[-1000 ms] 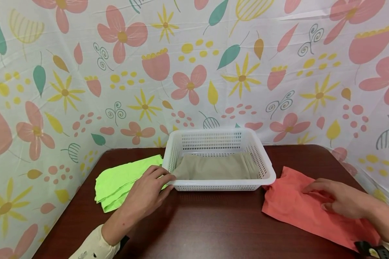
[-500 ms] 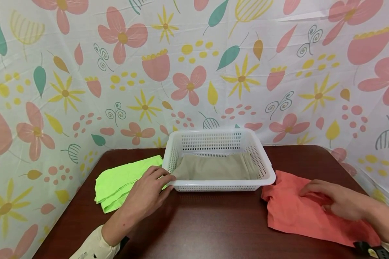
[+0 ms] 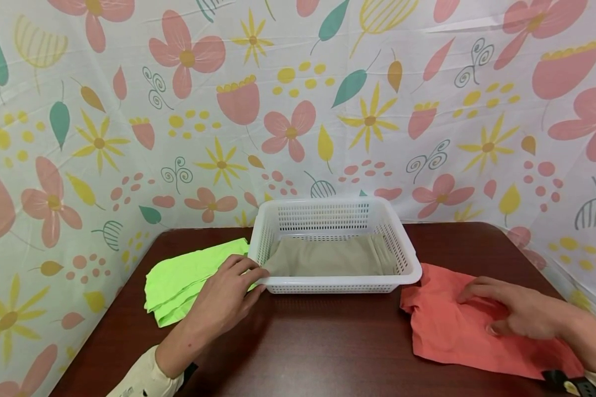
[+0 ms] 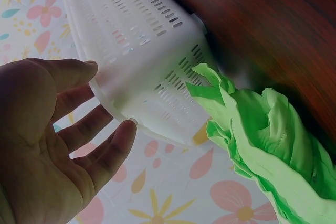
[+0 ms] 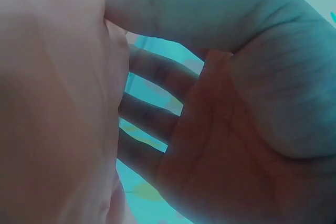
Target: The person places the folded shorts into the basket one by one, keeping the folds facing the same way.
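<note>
At the near left corner of a white plastic basket (image 3: 402, 242), my left hand (image 3: 233, 289) holds the rim. In the left wrist view, the thumb and a finger of the left hand (image 4: 73, 135) sit on either side of that basket's (image 4: 126, 77) edge. My right hand (image 3: 516, 309) rests on a coral-red cloth (image 3: 447, 331), thumb and fingers spread apart. From the right wrist, the fingertips of the right hand (image 5: 210, 98) touch the red cloth (image 5: 58, 98), with a small crease by the thumb. A folded beige cloth (image 3: 333, 256) lies inside the basket.
A folded lime-green cloth (image 3: 179, 275) lies left of the basket, partly behind my left forearm. The dark wooden table (image 3: 328, 342) is under everything. A flower-patterned curtain (image 3: 298, 71) hangs behind and around the table's far side.
The red cloth's far corner has dropped back and its left edge lies differently, more bunched near the basket. My right hand has shifted slightly left. The left hand and basket stay put.
</note>
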A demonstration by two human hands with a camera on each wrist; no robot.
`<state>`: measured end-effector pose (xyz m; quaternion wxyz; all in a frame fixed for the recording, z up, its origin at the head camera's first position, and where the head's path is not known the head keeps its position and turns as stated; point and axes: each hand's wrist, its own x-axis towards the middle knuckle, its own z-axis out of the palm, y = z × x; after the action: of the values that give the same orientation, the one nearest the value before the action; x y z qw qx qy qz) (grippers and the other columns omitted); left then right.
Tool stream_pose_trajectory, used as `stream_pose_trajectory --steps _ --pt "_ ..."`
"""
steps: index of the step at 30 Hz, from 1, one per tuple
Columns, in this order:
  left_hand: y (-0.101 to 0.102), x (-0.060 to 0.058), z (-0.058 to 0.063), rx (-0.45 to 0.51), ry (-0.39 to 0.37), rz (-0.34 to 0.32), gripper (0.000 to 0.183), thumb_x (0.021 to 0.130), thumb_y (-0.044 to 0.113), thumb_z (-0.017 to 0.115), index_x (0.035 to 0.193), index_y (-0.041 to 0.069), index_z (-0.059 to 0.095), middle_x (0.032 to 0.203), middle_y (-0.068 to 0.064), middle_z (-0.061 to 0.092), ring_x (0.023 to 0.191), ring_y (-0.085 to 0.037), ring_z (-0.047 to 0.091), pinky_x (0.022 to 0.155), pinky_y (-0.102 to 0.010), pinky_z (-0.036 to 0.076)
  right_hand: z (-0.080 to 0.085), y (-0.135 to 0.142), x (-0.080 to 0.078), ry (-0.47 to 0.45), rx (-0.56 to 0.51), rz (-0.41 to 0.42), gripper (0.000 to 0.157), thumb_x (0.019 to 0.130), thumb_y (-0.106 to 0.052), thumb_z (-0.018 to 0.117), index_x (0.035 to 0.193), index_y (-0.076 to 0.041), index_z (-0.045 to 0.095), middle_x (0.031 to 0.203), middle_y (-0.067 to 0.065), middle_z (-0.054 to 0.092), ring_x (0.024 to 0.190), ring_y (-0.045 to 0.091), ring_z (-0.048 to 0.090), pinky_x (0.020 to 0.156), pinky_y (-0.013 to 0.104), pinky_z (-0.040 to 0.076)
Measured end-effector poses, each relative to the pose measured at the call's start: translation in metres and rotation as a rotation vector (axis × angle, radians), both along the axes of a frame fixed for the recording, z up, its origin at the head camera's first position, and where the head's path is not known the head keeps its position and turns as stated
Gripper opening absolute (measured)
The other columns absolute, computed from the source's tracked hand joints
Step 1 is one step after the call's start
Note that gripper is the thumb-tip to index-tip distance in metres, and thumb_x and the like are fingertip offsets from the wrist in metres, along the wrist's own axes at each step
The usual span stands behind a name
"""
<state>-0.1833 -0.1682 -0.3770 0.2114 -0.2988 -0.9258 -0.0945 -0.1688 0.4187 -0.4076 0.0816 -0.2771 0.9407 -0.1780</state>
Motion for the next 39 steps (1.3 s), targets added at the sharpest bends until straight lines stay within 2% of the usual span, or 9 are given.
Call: stream_pose_trajectory --steps 6,18,39 --pt "0.0 0.0 0.0 -0.004 0.003 0.003 0.024 0.093 0.022 0.085 0.116 0.025 0.079 0.115 0.006 0.07 0.12 -0.022 0.059 0.089 -0.039 0.06 0.001 -0.004 0.0 -0.001 0.067 -0.023 0.062 0.075 -0.022 0.09 0.126 -0.046 0.064 0.131 -0.011 0.057 0.111 0.003 0.051 0.08 0.025 0.049" --pt "0.0 0.0 -0.001 -0.005 0.006 0.004 0.024 0.093 0.021 0.084 0.116 0.025 0.078 0.115 0.006 0.07 0.12 -0.022 0.058 0.089 -0.039 0.06 0.002 -0.009 0.002 0.032 0.086 0.026 0.068 0.069 -0.018 0.092 0.122 -0.047 0.062 0.127 -0.015 0.055 0.114 0.006 0.051 0.081 0.024 0.049" --pt "0.0 0.0 -0.002 -0.006 0.02 -0.006 0.024 0.093 0.021 0.084 0.116 0.025 0.079 0.115 0.007 0.07 0.119 -0.021 0.059 0.087 -0.038 0.06 -0.001 -0.017 0.005 0.099 0.019 0.168 0.076 0.062 -0.008 0.093 0.121 -0.042 0.06 0.127 -0.016 0.052 0.113 0.005 0.049 0.079 0.023 0.045"
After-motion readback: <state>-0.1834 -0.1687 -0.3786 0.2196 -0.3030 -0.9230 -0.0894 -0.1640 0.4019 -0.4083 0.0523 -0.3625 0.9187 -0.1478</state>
